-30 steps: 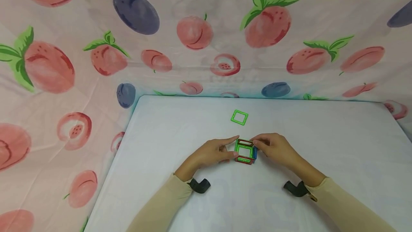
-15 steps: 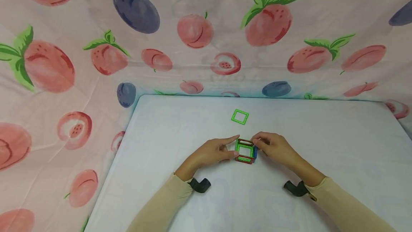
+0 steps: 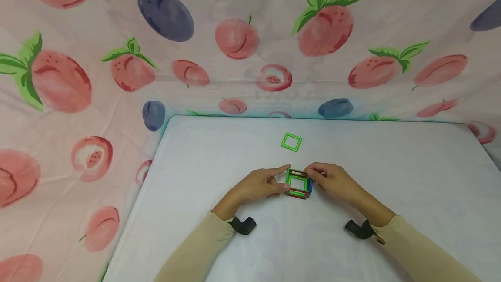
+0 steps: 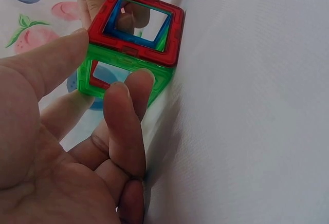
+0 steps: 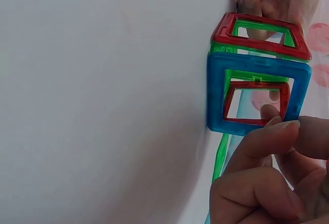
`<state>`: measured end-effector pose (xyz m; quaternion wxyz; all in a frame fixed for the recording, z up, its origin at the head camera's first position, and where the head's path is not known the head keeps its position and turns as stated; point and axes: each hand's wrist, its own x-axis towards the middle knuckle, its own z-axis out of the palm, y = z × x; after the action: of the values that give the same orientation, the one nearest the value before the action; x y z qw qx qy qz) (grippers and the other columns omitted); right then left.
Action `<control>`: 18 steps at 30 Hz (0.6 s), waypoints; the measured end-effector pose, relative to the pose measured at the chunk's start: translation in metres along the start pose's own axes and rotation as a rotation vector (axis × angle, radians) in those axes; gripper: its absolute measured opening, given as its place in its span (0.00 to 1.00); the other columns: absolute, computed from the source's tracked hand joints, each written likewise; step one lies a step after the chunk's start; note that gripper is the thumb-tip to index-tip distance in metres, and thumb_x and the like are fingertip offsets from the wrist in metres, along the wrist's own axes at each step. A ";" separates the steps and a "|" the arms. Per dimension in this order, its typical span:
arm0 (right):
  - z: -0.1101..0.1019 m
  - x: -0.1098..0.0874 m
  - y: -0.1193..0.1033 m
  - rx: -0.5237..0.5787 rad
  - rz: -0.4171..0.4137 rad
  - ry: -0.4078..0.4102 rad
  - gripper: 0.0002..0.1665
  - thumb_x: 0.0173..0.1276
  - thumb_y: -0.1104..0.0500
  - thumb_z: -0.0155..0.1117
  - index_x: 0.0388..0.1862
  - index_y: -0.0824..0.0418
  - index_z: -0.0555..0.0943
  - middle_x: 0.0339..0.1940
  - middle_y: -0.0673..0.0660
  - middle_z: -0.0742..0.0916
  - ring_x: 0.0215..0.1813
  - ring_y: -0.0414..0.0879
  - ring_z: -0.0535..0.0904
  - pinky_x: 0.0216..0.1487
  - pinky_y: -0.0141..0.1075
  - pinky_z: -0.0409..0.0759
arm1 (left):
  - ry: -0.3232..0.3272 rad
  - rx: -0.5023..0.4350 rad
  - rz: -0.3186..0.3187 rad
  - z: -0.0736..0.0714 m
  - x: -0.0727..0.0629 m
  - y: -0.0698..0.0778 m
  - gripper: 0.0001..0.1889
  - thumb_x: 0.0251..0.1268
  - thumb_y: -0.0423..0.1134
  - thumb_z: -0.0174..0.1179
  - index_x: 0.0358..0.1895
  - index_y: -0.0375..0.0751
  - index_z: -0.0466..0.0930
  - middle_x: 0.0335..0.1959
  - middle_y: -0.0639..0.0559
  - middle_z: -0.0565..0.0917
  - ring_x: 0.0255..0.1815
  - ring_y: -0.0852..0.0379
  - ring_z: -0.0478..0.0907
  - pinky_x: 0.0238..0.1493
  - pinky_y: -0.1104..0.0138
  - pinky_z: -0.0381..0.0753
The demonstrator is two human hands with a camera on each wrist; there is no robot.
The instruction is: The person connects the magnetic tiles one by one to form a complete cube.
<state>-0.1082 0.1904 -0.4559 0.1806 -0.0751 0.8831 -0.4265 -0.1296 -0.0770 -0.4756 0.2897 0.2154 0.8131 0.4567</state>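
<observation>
A small open-topped box of magnetic tiles (image 3: 288, 180) stands on the white table, its square frames red, green and blue. My left hand (image 3: 258, 184) holds its left side, thumb at the near corner and index finger reaching to the far one. In the left wrist view the red tile (image 4: 128, 48) faces near, with a green tile (image 4: 84, 77) beside the fingers. On the other side, my right hand (image 3: 332, 180) pinches the far right corner between thumb and index finger. The blue tile (image 5: 217, 93) forms that right side in the right wrist view.
A loose green square tile (image 3: 284, 139) lies flat on the table (image 3: 219, 142) beyond the box. Fruit-printed cloth (image 3: 235, 77) hangs behind the table and along its left. Dark wrist cameras (image 3: 243, 226) sit by both sleeves.
</observation>
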 end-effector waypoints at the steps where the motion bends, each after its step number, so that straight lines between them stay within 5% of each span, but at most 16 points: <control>1: 0.000 0.000 0.000 0.002 0.000 -0.002 0.17 0.81 0.48 0.56 0.53 0.58 0.84 0.31 0.55 0.80 0.29 0.45 0.74 0.32 0.35 0.74 | 0.000 0.000 -0.003 0.000 0.000 0.000 0.34 0.68 0.59 0.65 0.77 0.67 0.66 0.28 0.50 0.84 0.30 0.59 0.78 0.35 0.68 0.72; 18: -0.002 0.003 0.004 0.056 0.035 -0.036 0.18 0.81 0.48 0.55 0.55 0.58 0.84 0.32 0.57 0.80 0.33 0.47 0.74 0.32 0.35 0.75 | -0.003 0.003 0.003 0.000 0.002 0.000 0.34 0.69 0.59 0.64 0.77 0.67 0.66 0.27 0.50 0.84 0.30 0.58 0.79 0.36 0.69 0.72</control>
<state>-0.1115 0.1934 -0.4586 0.2060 -0.0621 0.8687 -0.4462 -0.1309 -0.0760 -0.4759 0.2902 0.2177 0.8129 0.4557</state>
